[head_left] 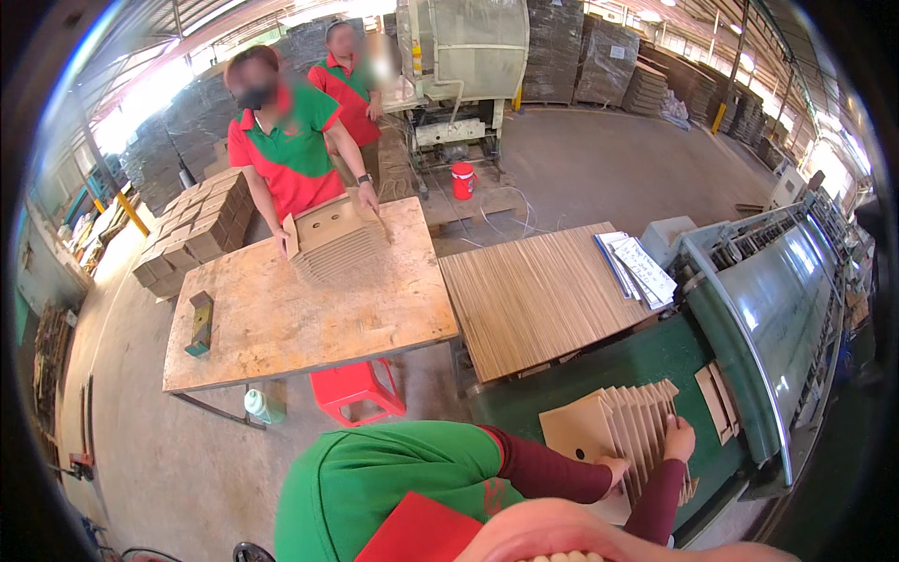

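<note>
brown die-cut cardboard blanks (629, 423) lie fanned in an overlapping row on the green conveyor bed (562, 384) of a machine, just in front of the person wearing the camera. the left hand (613, 468) presses on the near end of the fan, fingers curled against the lowest sheet, while the right hand (680, 438) rests fingers-down on the far upper edge, so both hands bracket the stack rather than lift it; neither is closed around a single sheet as far as the view shows. the step in hand looks like squaring up or feeding the shingled blanks along the belt, and a next move would call for even pressure from both sides so the sheets slide together without skewing. a few more folded pieces (716, 401) lie just beside the fan. beyond, a pallet of flat cardboard sheets (538, 295) sits near a plywood table (281, 323), where a co-worker in a red and green shirt handles another stack of blanks (337, 239).
</note>
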A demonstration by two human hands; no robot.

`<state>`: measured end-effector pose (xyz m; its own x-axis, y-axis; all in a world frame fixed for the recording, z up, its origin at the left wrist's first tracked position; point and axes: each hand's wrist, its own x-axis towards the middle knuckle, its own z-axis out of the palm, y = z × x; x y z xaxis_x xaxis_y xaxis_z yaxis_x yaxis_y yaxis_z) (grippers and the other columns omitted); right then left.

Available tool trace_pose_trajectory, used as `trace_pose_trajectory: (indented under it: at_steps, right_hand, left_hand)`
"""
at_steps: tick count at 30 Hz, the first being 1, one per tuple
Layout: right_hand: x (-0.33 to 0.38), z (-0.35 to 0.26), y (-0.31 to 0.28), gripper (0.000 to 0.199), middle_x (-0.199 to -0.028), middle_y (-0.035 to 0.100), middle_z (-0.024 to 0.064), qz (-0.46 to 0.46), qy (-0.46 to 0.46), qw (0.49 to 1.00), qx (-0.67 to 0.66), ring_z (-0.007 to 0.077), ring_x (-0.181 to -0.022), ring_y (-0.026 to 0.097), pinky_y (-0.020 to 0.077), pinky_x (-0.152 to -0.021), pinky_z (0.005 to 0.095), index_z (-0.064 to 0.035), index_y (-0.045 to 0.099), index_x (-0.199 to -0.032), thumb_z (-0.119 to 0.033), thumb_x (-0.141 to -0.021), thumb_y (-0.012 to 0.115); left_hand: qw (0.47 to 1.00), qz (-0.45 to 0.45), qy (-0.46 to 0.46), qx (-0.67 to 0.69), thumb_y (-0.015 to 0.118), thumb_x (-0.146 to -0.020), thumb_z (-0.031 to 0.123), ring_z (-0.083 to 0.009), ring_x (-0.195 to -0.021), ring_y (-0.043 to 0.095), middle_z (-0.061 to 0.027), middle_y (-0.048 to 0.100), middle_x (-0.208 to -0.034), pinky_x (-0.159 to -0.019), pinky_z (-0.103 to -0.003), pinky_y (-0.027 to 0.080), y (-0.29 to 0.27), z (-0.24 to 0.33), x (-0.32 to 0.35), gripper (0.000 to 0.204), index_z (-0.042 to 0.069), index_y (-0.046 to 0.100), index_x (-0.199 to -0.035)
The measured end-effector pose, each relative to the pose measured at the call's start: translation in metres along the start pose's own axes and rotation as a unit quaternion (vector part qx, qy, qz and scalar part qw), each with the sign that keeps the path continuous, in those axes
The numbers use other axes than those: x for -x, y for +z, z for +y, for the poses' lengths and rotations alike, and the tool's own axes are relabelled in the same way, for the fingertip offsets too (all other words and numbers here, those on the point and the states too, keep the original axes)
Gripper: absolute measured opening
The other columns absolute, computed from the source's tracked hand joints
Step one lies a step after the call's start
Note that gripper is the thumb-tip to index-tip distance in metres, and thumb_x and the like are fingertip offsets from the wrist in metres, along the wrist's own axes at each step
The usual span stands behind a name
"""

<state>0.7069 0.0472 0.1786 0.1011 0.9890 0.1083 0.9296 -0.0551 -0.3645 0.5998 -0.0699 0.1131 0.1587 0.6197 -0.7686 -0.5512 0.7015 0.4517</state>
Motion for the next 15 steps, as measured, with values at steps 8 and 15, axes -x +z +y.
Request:
trace_pose_trajectory:
  at_steps: [8,15]
  right_hand:
    - [0.036,-0.022,-0.006,0.051,-0.107,0.062,0.0229,-0.09,-0.059,0.994,-0.002,0.0387,-0.101,0.058,0.046,-0.086,0.0446,-0.0051,0.061,-0.117,-0.047,-0.092,0.046]
    - [0.083,-0.041,-0.01,0.112,-0.119,0.053,0.0207,-0.081,-0.127,0.978,0.147,0.0359,-0.111,0.053,0.0408,-0.096,0.042,0.0026,0.033,-0.136,-0.061,-0.054,0.075]
  left_hand:
    - [0.982,-0.17,0.082,0.011,0.058,-0.087,0.041,-0.0291,-0.08,0.062,-0.0174,0.063,-0.098,-0.068,-0.044,0.054,-0.019,0.004,-0.055,0.045,0.005,0.058,-0.112]
    - [0.902,-0.412,0.038,0.124,0.058,-0.081,0.008,-0.0312,-0.111,0.055,-0.011,0.06,-0.11,-0.096,-0.05,0.044,-0.089,0.006,-0.03,0.028,0.004,0.055,-0.109]
